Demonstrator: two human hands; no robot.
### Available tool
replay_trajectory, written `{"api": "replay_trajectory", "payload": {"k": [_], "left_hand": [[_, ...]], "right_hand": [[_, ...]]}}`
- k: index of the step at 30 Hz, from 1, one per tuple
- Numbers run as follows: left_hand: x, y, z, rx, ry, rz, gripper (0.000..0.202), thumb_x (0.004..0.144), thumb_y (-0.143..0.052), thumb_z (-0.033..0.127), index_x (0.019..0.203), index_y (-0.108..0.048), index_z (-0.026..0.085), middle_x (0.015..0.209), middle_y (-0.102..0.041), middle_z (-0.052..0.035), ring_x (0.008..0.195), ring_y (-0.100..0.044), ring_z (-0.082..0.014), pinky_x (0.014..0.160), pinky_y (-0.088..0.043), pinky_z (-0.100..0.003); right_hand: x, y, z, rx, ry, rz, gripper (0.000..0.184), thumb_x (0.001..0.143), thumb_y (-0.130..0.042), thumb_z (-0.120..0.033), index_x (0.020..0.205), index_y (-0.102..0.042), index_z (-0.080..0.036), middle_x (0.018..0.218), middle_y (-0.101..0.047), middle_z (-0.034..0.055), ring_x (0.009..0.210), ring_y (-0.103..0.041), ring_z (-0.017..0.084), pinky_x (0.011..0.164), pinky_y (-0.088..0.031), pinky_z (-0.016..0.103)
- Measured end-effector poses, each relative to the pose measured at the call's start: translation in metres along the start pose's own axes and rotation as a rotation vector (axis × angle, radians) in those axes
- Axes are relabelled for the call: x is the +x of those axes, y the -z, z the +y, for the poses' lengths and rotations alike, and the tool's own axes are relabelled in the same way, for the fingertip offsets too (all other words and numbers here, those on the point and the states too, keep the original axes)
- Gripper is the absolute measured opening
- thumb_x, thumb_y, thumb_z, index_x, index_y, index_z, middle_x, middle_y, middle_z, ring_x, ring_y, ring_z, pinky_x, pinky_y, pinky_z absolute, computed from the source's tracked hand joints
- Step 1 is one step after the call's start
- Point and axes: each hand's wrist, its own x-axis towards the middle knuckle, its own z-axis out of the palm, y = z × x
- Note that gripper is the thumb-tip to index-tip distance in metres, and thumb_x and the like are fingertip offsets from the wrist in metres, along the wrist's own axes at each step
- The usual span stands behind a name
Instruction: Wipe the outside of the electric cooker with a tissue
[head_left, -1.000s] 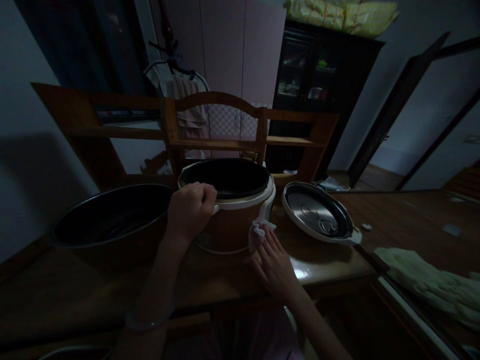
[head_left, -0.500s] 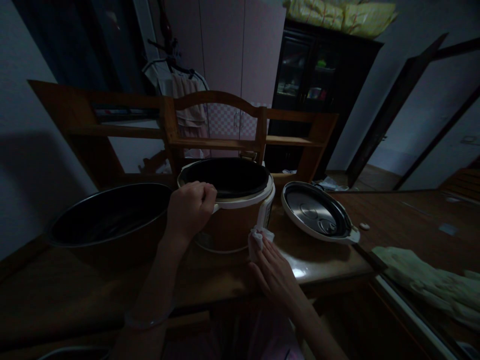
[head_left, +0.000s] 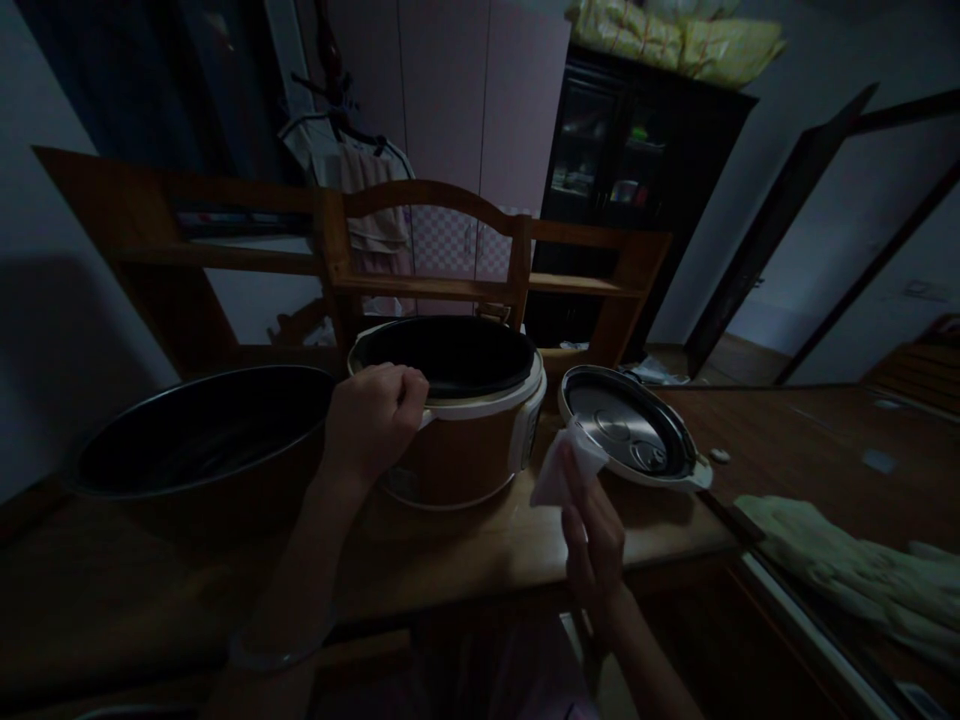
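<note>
An electric cooker [head_left: 457, 455], brown with a white rim and a dark inner pot, stands uncovered on the wooden desk. My left hand [head_left: 379, 415] is closed at its front-left rim; the fingers seem curled round the edge or handle there, partly hidden. To the right of the cooker, my right hand [head_left: 596, 530] is raised above the desk, pinching a white tissue [head_left: 562, 475] that hangs clear of the cooker body. Behind that hand lies the cooker's round lid [head_left: 630, 425], its metal inner side facing up.
A large dark pot [head_left: 202, 440] stands left of the cooker. The wooden desk [head_left: 480, 560] carries a shelf rack [head_left: 431, 285] along its back. A small white round object [head_left: 719, 456] lies right of the lid. Pale green cloth [head_left: 840, 570] is at the lower right.
My right hand has lifted away from the cooker's lower right front and moved right and up with the tissue. The left hand stays at the rim.
</note>
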Motion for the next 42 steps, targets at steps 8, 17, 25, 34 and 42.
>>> {"api": "replay_trajectory", "payload": {"k": [8,17,25,34,42], "left_hand": [[0.000,0.000,0.000,0.022,-0.005,-0.008,0.046,0.098,-0.031,0.033,0.079,-0.071,0.019,0.082,-0.073,-0.0070,0.080,-0.067,-0.0225,0.073,-0.044,-0.036],[0.000,0.000,-0.001,-0.026,-0.008,-0.011,0.042,0.098,-0.034,0.032,0.080,-0.070,0.019,0.085,-0.074,-0.0083,0.085,-0.069,-0.0227,0.075,-0.046,-0.036],[0.000,-0.001,-0.002,-0.015,-0.014,-0.007,0.042,0.098,-0.034,0.032,0.079,-0.069,0.020,0.085,-0.074,-0.0072,0.084,-0.069,-0.0227,0.075,-0.046,-0.036],[0.000,-0.001,-0.001,-0.047,-0.007,-0.013,0.042,0.097,-0.035,0.032,0.080,-0.071,0.019,0.086,-0.075,-0.0078,0.084,-0.069,-0.0225,0.076,-0.046,-0.035],[0.000,0.000,-0.001,-0.034,-0.015,-0.015,0.043,0.098,-0.034,0.031,0.080,-0.071,0.018,0.084,-0.074,-0.0082,0.084,-0.069,-0.0224,0.075,-0.046,-0.035]], "right_hand": [[0.030,-0.041,0.003,-0.056,0.176,-0.298,0.063,0.106,-0.034,-0.027,0.163,-0.010,-0.018,0.168,-0.022,0.0090,0.156,-0.016,0.029,0.124,-0.031,0.056],[0.010,-0.041,0.013,-0.158,0.205,-0.372,0.063,0.104,-0.039,-0.022,0.162,-0.018,-0.013,0.165,-0.028,0.0134,0.155,-0.018,0.029,0.123,-0.033,0.056],[0.003,-0.039,0.010,-0.182,0.199,-0.365,0.063,0.104,-0.039,-0.022,0.162,-0.017,-0.014,0.166,-0.027,0.0116,0.155,-0.020,0.029,0.122,-0.037,0.055],[-0.005,-0.032,0.007,-0.112,0.186,-0.384,0.058,0.104,-0.038,-0.018,0.160,-0.025,-0.017,0.163,-0.034,0.0082,0.153,-0.027,0.026,0.123,-0.037,0.052],[-0.008,-0.021,0.007,-0.023,0.103,-0.086,0.060,0.102,-0.035,-0.017,0.161,-0.024,-0.021,0.163,-0.034,0.0066,0.153,-0.028,0.030,0.121,-0.036,0.058]]}}
